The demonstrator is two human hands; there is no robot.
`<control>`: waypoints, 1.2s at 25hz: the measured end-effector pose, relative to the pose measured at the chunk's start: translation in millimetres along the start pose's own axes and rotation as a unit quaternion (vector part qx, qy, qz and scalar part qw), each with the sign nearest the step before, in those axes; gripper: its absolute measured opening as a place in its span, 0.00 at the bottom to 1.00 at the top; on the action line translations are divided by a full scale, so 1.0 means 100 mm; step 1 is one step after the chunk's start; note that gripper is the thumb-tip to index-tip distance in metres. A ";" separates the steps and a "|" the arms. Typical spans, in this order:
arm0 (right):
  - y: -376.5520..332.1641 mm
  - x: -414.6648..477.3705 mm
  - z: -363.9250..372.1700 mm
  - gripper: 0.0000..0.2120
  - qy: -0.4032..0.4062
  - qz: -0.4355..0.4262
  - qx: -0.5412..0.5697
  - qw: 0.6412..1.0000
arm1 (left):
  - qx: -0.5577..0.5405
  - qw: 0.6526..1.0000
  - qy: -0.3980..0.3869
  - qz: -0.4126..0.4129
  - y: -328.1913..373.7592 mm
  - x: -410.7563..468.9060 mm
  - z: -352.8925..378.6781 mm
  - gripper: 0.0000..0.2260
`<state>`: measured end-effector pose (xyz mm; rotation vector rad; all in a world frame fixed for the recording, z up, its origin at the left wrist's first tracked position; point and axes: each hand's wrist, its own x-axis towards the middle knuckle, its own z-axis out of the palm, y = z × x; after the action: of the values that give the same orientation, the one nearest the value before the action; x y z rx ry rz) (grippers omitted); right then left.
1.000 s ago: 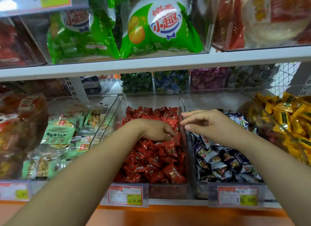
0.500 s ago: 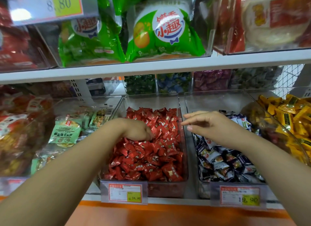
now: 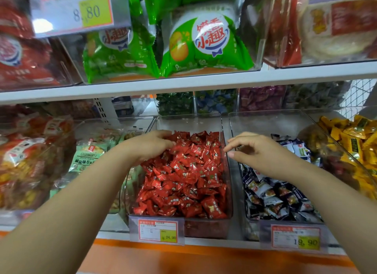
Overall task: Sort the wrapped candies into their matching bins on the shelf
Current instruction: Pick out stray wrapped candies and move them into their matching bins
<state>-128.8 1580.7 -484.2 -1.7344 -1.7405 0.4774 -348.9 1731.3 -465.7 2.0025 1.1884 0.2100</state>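
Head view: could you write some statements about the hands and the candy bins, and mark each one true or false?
1. The left hand is at the red candies. True.
2. The price tag under the red candies reads 19.90. False: it reads 24.90.
3. The yellow candies lie right of the dark-wrapped candies. True.
4. The right hand holds a green bag. False: it holds nothing visible.

Bright overhead glare, blurred warped edges
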 end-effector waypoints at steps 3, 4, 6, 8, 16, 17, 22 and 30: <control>-0.03 0.00 0.06 0.03 -0.002 -0.004 -0.036 0.999 | 0.088 0.991 -0.052 -0.084 -0.10 0.02 0.26 0.27; -0.03 0.00 0.07 0.04 -0.003 -0.002 -0.042 0.999 | 0.118 0.988 -0.049 -0.081 -0.09 0.05 0.33 0.27; -0.02 -0.01 0.07 0.04 0.000 0.005 -0.036 0.999 | 0.122 0.990 -0.040 -0.059 0.01 0.04 0.46 0.26; -0.01 -0.02 0.05 0.05 0.006 0.010 -0.024 1.000 | 0.113 0.992 -0.058 -0.027 0.14 0.00 0.56 0.24; -0.02 -0.05 0.05 0.05 0.011 0.012 -0.015 1.000 | 0.103 0.986 -0.101 0.087 0.26 -0.13 0.69 0.23; -0.02 -0.05 0.04 0.05 0.011 0.016 -0.016 1.000 | 0.093 0.985 -0.092 0.110 0.26 -0.20 0.64 0.22; -0.33 -0.06 0.07 0.03 0.058 -0.021 -0.044 0.997 | 0.015 0.979 0.112 0.169 -0.02 -0.63 0.23 0.16; -0.83 0.51 1.00 0.21 -0.254 -0.157 -0.238 0.924 | 0.013 0.945 0.273 0.178 -0.59 -0.70 0.11 0.15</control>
<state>-253.4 1642.5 -494.9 -1.6822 -2.6365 0.4024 -421.5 1684.5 -498.2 2.2475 1.1345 0.9875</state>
